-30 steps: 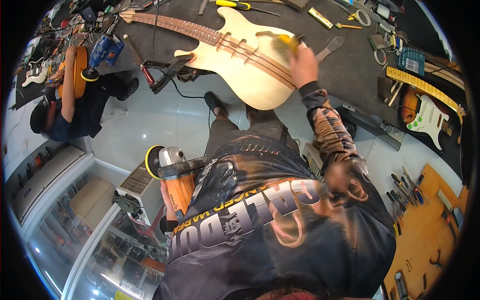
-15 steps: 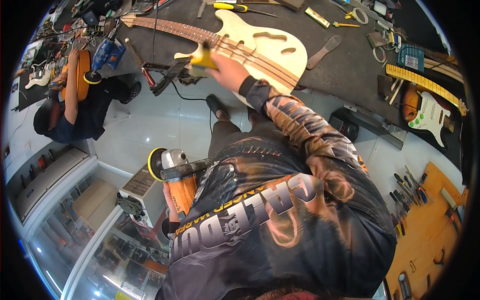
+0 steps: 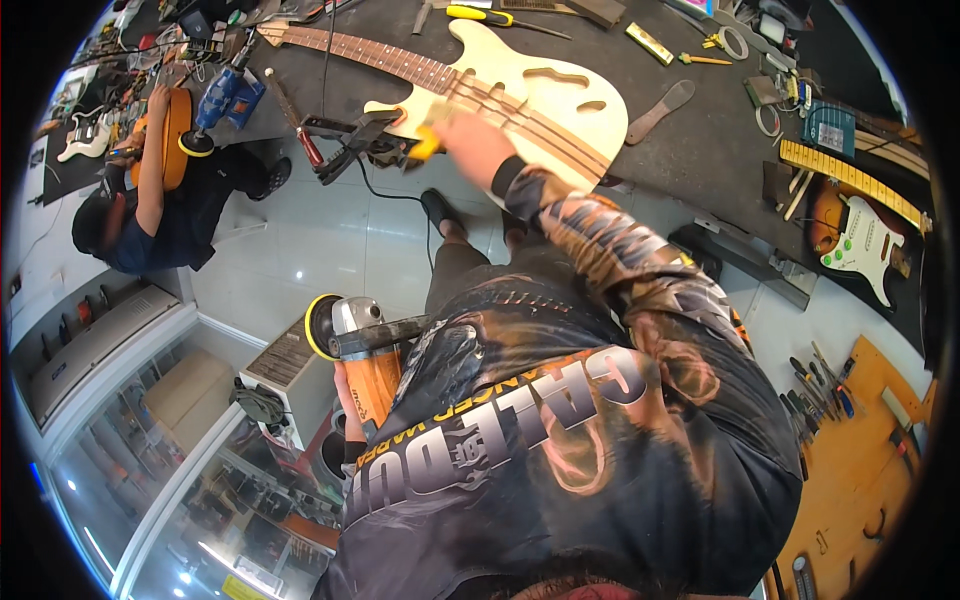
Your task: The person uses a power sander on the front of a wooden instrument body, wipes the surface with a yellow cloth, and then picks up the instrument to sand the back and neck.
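My right hand [image 3: 470, 145] is closed on a small yellow-handled brush [image 3: 426, 143], blurred, over the lower left edge of a pale unfinished guitar body [image 3: 560, 120] with dark stripes. A long fretted neck [image 3: 370, 52] runs from it to the upper left. My left hand [image 3: 347, 395], low at my left side, grips an orange polisher [image 3: 372, 385] with a yellow-rimmed black pad; most of those fingers are hidden behind it. A black clamp [image 3: 355, 135] with a red handle is at the bench edge beside the guitar's horn.
A co-worker [image 3: 140, 230] holds an orange guitar [image 3: 176, 135] at left, near a blue polisher [image 3: 218, 105]. The dark bench [image 3: 680, 135] carries tools and a sunburst guitar [image 3: 855, 245] at right. A tool board [image 3: 850, 500] and glass case [image 3: 140, 450] lie lower.
My right hand has swung left with the brush from the right part of the guitar body to its lower left edge. My left hand still holds the polisher at my side.
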`<action>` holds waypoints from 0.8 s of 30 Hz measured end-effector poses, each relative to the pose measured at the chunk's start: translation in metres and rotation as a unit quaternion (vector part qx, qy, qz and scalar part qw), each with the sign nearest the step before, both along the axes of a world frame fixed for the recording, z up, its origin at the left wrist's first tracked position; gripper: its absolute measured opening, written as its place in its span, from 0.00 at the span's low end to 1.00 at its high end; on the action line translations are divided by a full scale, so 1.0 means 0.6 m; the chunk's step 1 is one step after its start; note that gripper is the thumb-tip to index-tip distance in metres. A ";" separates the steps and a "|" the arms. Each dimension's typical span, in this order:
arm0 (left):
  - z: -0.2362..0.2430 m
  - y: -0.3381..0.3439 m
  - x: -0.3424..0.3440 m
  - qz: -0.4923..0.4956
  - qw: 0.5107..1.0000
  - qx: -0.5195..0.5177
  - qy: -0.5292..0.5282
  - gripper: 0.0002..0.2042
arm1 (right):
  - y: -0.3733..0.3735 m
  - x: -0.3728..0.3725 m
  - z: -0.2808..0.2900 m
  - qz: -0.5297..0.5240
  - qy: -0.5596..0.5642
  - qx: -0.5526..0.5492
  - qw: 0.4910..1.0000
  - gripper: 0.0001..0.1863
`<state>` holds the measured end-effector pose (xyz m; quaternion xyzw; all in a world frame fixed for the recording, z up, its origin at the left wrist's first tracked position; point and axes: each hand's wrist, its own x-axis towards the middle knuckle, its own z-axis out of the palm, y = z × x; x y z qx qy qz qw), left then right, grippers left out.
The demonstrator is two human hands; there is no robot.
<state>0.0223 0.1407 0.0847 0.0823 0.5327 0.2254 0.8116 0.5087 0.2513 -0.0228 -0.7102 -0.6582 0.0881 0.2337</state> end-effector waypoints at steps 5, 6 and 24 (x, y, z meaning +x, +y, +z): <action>0.002 0.008 0.008 -0.003 1.000 0.007 -0.009 0.41 | -0.001 -0.031 0.034 0.060 0.311 -0.178 0.932 0.24; 0.004 0.010 0.007 -0.003 1.000 0.009 -0.009 0.41 | 0.001 -0.021 0.029 0.065 0.253 -0.157 0.952 0.25; 0.008 0.021 0.017 -0.012 1.000 0.014 -0.013 0.40 | 0.096 0.036 0.031 -0.106 0.222 -0.119 0.962 0.22</action>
